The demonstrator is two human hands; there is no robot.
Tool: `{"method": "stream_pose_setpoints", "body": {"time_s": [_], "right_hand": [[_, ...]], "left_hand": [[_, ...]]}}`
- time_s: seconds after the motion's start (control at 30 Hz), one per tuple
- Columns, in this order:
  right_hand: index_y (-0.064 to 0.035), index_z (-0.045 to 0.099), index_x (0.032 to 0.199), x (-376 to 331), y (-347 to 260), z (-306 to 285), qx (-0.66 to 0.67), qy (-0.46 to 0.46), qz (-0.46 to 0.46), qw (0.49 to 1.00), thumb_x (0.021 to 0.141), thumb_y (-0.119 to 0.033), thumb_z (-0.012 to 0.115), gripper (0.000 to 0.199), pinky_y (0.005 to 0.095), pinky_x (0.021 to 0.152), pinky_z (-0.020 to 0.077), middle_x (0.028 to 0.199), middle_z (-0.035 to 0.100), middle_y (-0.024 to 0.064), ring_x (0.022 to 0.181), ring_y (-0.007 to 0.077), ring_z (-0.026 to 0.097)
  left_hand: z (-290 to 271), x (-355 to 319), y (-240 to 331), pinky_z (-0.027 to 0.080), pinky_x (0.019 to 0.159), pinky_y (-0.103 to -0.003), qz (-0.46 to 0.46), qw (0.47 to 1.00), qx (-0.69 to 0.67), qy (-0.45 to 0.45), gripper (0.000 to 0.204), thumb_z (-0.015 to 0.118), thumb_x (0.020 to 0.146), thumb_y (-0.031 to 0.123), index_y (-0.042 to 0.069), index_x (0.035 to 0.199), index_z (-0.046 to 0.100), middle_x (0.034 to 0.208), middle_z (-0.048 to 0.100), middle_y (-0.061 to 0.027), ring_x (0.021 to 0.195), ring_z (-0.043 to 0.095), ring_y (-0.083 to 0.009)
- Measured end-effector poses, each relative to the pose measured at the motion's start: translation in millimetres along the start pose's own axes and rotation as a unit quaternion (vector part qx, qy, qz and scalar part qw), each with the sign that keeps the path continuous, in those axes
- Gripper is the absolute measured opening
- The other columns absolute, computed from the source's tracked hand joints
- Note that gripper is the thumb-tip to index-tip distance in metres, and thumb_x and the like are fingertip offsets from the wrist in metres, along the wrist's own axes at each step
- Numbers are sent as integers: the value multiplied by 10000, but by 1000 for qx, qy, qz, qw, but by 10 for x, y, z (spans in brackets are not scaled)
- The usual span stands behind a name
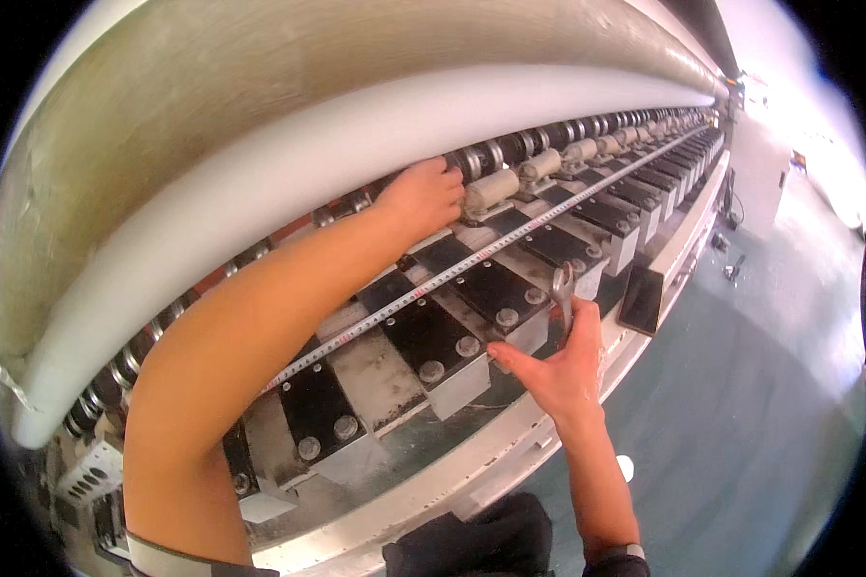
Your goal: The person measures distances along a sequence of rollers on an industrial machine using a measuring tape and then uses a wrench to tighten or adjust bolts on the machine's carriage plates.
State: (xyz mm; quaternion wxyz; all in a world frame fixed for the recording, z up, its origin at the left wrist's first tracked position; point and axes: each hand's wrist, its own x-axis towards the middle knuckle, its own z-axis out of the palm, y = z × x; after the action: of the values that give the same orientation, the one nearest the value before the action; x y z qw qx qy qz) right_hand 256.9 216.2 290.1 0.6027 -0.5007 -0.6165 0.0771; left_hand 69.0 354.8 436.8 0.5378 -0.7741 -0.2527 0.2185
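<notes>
My left hand (421, 200) reaches across the machine to the dark shaft with metal rings (491, 152). Its fingers are curled down there, and whatever they grip is hidden. Just right of them lies a worn beige cylinder (492, 191). My right hand (566, 373) holds an open-end wrench (563, 287), jaw upward, over the near ends of the black bolted plates (503, 293). Its thumb stretches left toward a plate's corner. Between my hands, a measuring tape strip (449, 272) runs lengthwise over the plates, passing under my left forearm.
A long white roller (289, 159) lies beyond the shaft, with a larger tan roller (308, 58) above it. Hex bolts (507, 317) stick up along the plates' near ends. A pale metal rail (510, 457) curves along the front edge. Greenish floor (731, 385) shows at right.
</notes>
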Motion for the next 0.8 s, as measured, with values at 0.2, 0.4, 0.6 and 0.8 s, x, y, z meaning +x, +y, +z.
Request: {"method": "stream_pose_setpoints", "body": {"time_s": [0.2,0.4,0.6,0.8], "right_hand": [[48,509,1181,84,-88,-20,26,-52,27,998,587,-286,858,766,376,836,483,1034,639,198,954,303,628],[45,568,1139,157,-209,24,-14,-122,63,990,593,-297,817,691,364,801,499,931,689,189,882,289,675],[66,582,1106,231,-71,-8,-52,-112,66,990,563,-332,829,718,354,794,505,920,692,190,864,285,679],[66,580,1098,185,-130,-20,8,-115,70,991,538,-313,843,726,326,791,507,928,696,160,854,230,675]], "left_hand": [[142,192,-17,412,906,-349,25,998,-8,-51,116,569,843,207,194,940,629,1030,635,44,1072,581,-168],[204,55,-44,452,860,-371,28,997,-13,-73,145,564,838,179,198,973,615,1030,629,-2,967,628,-202],[155,193,-69,460,889,-397,45,995,-53,-78,199,578,826,178,179,1023,604,1074,608,-25,970,623,-229],[173,94,-43,465,875,-395,16,993,-80,-85,209,637,769,184,163,976,628,1223,572,-36,1036,600,-214]]}}
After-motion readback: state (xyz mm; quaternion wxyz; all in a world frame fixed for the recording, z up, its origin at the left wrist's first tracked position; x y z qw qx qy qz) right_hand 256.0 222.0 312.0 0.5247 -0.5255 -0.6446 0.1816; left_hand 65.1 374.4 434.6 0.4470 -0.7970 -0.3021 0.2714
